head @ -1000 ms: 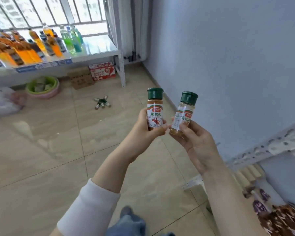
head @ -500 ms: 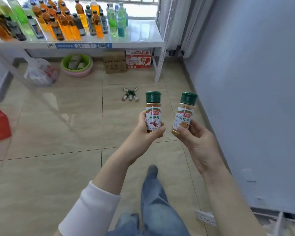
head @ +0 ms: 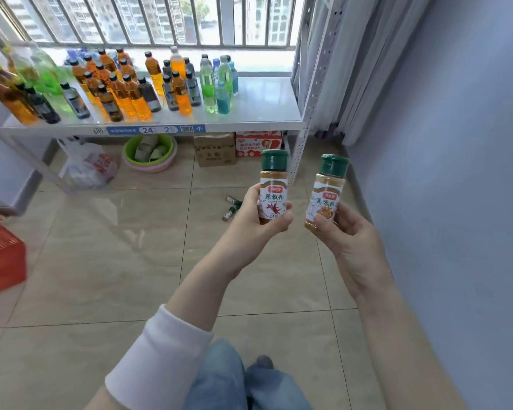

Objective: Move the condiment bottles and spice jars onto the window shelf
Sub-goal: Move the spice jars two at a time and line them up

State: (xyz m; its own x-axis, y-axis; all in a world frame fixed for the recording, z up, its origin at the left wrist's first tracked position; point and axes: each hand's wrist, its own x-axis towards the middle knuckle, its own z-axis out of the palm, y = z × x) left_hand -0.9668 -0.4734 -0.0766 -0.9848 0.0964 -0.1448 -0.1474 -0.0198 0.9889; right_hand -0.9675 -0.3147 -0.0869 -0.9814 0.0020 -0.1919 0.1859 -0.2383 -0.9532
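Left of the window shelf [head: 264,113], down on the floor: red crate [head: 0,255]. On the shelf's left and middle: upright drink bottles [head: 125,90]. Under the shelf: green basin [head: 148,152], cardboard boxes [head: 215,150]. Before the shelf's right end, apart from it, held in the air: chili jar [head: 273,190], upright, lower half clasped by left hand [head: 258,229]; just right, second spice jar [head: 326,196], slightly tilted, base gripped by right hand [head: 347,241].
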